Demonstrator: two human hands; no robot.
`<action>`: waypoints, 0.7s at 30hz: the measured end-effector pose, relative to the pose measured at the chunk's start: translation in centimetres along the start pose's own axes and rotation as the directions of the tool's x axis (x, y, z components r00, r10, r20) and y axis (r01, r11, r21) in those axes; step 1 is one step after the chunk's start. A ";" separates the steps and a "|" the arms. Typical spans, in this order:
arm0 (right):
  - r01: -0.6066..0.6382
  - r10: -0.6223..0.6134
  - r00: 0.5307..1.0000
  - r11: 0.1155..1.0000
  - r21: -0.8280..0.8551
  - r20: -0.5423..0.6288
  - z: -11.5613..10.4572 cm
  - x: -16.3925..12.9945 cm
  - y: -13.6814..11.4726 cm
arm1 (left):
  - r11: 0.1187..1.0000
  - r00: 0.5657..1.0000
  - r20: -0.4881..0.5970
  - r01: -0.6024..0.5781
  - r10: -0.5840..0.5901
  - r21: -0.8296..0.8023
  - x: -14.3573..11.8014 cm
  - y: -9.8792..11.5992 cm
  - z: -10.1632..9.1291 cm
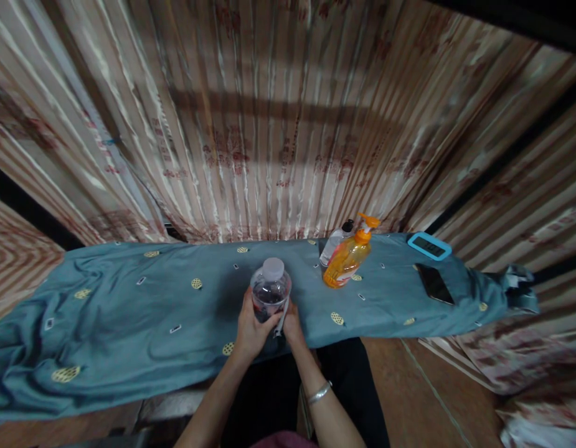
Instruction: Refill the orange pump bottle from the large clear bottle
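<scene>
Striped curtains (pixel 269 124) back a teal-clothed table (pixel 129 311) bearing bottles.

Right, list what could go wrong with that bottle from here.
1. The clear bottle, its white cap on, stands on a wrinkled blue cloth near the table's front edge; loosening the grip of the left hand or right hand might let it tip floorward.
2. A wide swing could knock the orange pump bottle standing close by.
</scene>
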State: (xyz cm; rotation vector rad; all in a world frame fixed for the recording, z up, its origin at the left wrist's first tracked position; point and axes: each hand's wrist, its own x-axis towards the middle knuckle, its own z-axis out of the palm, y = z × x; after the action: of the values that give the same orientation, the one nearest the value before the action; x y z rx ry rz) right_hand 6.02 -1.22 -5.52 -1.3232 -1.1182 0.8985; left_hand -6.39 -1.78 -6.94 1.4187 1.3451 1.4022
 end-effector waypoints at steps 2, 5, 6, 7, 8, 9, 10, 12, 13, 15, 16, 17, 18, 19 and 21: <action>-0.058 0.059 0.998 0.998 0.027 -0.011 0.0 -0.3 -0.1 | 1.000 1.000 -0.010 0.007 -0.007 0.000 0.1 0.2 0.0; -0.120 0.123 0.992 0.990 0.076 -0.031 -0.3 -0.4 -1.9 | 1.000 0.999 -0.035 0.018 -0.017 0.018 0.4 0.7 -0.3; -0.131 0.135 0.990 0.987 0.089 -0.043 -0.4 -0.5 -2.9 | 0.999 0.999 -0.036 0.015 -0.014 0.032 0.5 1.0 -0.4; -0.138 0.144 0.988 0.985 0.101 -0.053 -0.6 -0.6 -4.0 | 0.999 0.999 -0.035 0.009 -0.007 0.047 0.6 1.2 -0.5; -0.130 0.137 0.989 0.985 0.113 -0.058 -0.8 -0.7 -5.1 | 0.998 0.999 -0.032 0.001 0.001 0.060 0.7 1.5 -0.6; -0.101 0.108 0.993 0.988 0.117 -0.052 -0.9 -0.9 -6.3 | 0.998 1.000 -0.029 -0.006 0.008 0.070 0.7 1.7 -0.6; -0.046 0.051 0.998 0.992 0.116 -0.039 -1.1 -1.1 -7.4 | 0.997 1.000 -0.025 -0.011 0.013 0.076 0.7 1.9 -0.5; 0.131 -0.131 0.991 0.988 0.081 -0.009 -1.2 -1.4 -9.3 | 0.997 1.000 -0.018 -0.022 0.023 0.076 0.6 2.2 -0.2; 0.212 -0.212 0.977 0.976 0.053 -0.003 -1.2 -1.5 -9.8 | 0.997 0.999 -0.011 -0.032 0.033 0.066 0.4 2.2 0.1; 0.305 -0.305 0.952 0.952 -0.001 -0.010 -1.0 -1.6 -10.0 | 0.998 0.998 0.005 -0.057 0.057 0.022 0.1 2.1 0.6; 0.316 -0.316 0.948 0.949 -0.014 -0.025 -0.8 -1.6 -9.6 | 0.998 0.998 0.015 -0.068 0.068 -0.007 0.0 2.0 0.8; 0.305 -0.306 0.951 0.952 -0.016 -0.043 -0.6 -1.6 -8.9 | 0.997 0.997 0.024 -0.074 0.075 -0.033 -0.2 1.9 1.0; 0.271 -0.271 0.960 0.963 -0.006 -0.065 -0.3 -1.6 -8.0 | 0.996 0.997 0.032 -0.075 0.077 -0.049 -0.3 1.8 1.2; 0.217 -0.215 0.973 0.976 0.013 -0.087 -0.1 -1.6 -6.9 | 0.996 0.996 0.037 -0.073 0.075 -0.055 -0.4 1.7 1.2; 0.077 -0.070 0.990 0.995 0.056 -0.119 0.3 -1.8 -4.3 | 0.997 0.997 0.039 -0.066 0.068 -0.041 -0.6 1.4 1.2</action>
State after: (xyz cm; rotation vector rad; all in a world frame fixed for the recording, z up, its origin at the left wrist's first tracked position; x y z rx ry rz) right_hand 4.78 -3.15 -1.46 -1.2608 -1.0344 0.7842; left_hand -4.85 -2.41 -5.95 1.4703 1.2484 1.4278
